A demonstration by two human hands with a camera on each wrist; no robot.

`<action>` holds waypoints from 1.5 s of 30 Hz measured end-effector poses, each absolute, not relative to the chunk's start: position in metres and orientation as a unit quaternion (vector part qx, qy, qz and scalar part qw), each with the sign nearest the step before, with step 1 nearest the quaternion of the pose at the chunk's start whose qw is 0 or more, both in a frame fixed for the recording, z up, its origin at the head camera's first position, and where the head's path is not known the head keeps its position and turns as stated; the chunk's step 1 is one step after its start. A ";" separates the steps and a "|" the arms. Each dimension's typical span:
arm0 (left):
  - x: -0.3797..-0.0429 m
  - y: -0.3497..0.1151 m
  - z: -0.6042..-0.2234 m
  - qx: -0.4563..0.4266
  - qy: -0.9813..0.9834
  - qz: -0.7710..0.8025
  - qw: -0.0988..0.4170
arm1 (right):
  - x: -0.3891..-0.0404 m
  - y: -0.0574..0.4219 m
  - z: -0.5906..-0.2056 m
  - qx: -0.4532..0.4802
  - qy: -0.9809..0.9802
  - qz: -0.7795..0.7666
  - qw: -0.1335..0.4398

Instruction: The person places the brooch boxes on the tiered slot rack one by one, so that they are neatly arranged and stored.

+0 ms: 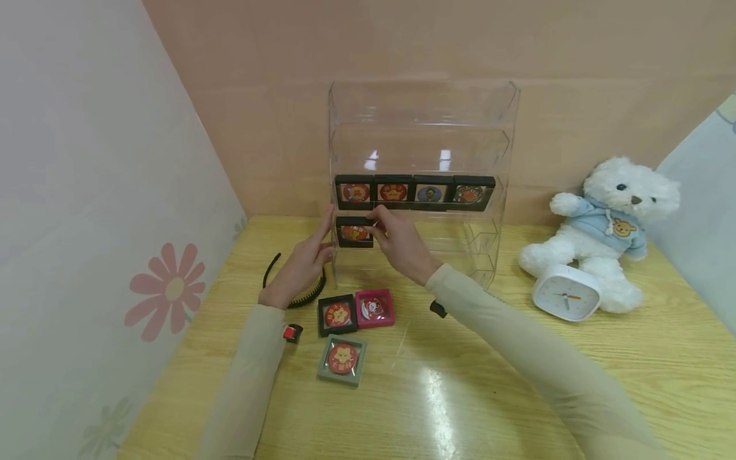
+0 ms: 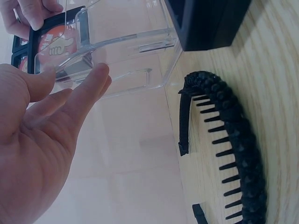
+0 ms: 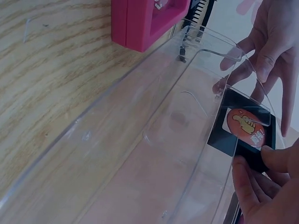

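Note:
My right hand [image 1: 405,248] pinches the right edge of a black square display frame [image 1: 354,234]. The frame, with a red thumbs-up badge inside, sits at the left end of a lower tier of a clear acrylic rack [image 1: 422,105]; the right wrist view shows thumb and fingers on its edge. At the rack's left side is my left hand [image 1: 299,265], its fingers mostly straight and touching the clear side panel. On the tier above stands a row of several black frames [image 1: 432,193] with round badges.
On the table before the rack lie another black frame [image 1: 337,315], a pink frame [image 1: 375,308] and a grey-green frame [image 1: 342,360]. A black toothed headband [image 2: 238,140] lies beside the left hand. At right are a white teddy bear [image 1: 609,223] and a white clock [image 1: 566,293].

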State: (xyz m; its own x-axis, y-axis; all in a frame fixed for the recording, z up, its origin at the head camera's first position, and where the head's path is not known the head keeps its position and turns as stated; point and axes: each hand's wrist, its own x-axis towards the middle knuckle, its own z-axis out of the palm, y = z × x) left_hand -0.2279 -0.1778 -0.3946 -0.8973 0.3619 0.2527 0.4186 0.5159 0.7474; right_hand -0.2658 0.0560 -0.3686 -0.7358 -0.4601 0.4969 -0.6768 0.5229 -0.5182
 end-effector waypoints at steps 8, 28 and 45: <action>-0.229 -0.177 -0.394 -0.225 -0.871 -0.435 0.034 | -0.268 0.057 -0.372 0.331 -0.858 0.356 0.165; -0.228 -0.176 -0.392 -0.221 -0.874 -0.432 0.031 | -0.238 0.085 -0.347 0.337 -0.845 0.357 0.213; -0.226 -0.177 -0.393 -0.213 -0.883 -0.416 0.034 | -0.187 0.127 -0.383 0.331 -0.891 0.309 -0.020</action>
State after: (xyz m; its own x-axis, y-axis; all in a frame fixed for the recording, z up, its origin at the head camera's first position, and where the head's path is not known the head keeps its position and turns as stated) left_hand -0.2257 -0.1772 -0.3926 -0.9072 0.3473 0.2374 0.4041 0.5630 0.7209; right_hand -0.1875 0.1269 -0.3826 -0.7806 -0.6015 0.1697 -0.5772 0.5898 -0.5647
